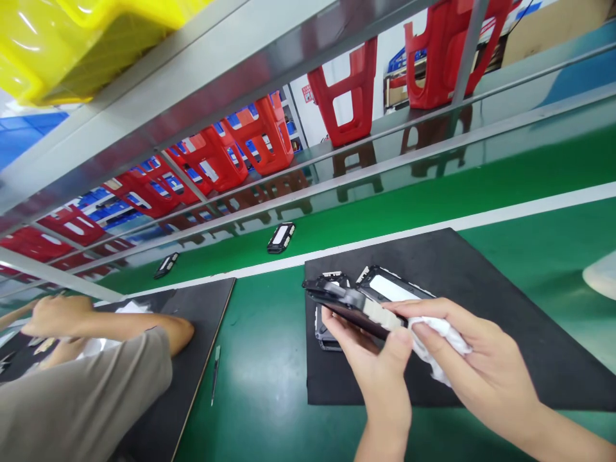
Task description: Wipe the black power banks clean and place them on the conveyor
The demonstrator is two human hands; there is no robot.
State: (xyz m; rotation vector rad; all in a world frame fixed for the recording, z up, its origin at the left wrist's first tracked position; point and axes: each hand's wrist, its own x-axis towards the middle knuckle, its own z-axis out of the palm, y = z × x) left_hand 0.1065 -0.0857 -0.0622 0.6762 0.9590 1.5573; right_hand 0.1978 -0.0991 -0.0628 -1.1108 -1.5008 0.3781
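Observation:
My left hand (380, 366) grips a black phone-like device case (346, 298) with pale side pieces, tilted above the mat. My right hand (481, 359) pinches a crumpled white cloth (443, 340) against the near end of that case. Just behind, another black case with a white panel (392, 289) lies on the black mat (520, 321). More black cases (330, 343) sit under and left of the held one, partly hidden by it and by my left hand.
A co-worker's arm (139, 327) reaches over a second black mat (158, 372) at left. Tweezers (215, 375) lie between the mats. Two cases, one nearer (282, 237) and one farther (166, 265), rest on the green strip. A metal shelf beam (192, 77) crosses above; red stools (346, 96) stand beyond.

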